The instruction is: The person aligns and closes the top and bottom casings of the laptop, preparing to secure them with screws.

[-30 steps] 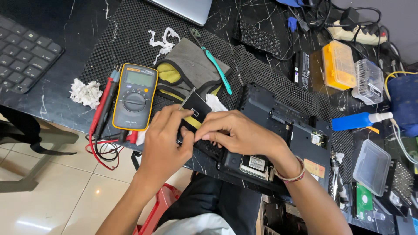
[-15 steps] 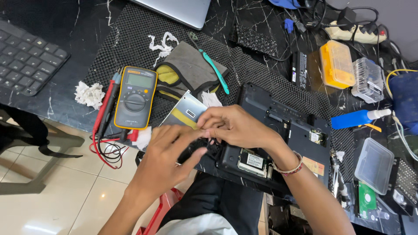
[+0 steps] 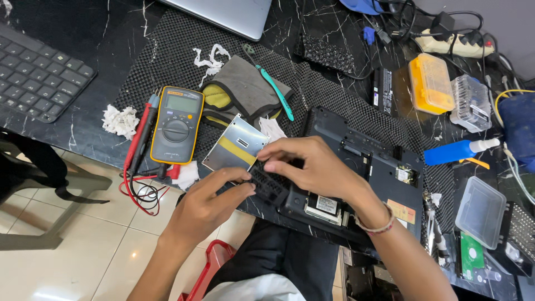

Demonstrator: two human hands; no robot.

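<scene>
A black laptop (image 3: 368, 167) lies upside down at the table's near edge, part of its underside uncovered. My left hand (image 3: 209, 203) pinches the near-left corner of a black vented panel (image 3: 269, 187) at the laptop's left end. My right hand (image 3: 315, 167) rests on the same panel from above, fingertips at its top edge. A silver metal drive caddy (image 3: 235, 145) with a yellow strip lies flat on the mat just left of my right fingers, touched by neither hand.
A yellow-and-grey multimeter (image 3: 177, 125) with red and black leads lies to the left. A grey cloth (image 3: 245, 89), a teal tool (image 3: 273, 86), tissue scraps, a keyboard (image 3: 33, 72), a blue bottle (image 3: 457, 151), plastic boxes (image 3: 429, 83) and cables surround the mat.
The silver caddy has left my hands and now lies flat on the mat. Both hands have moved down onto the black vented panel at the laptop's left end.
</scene>
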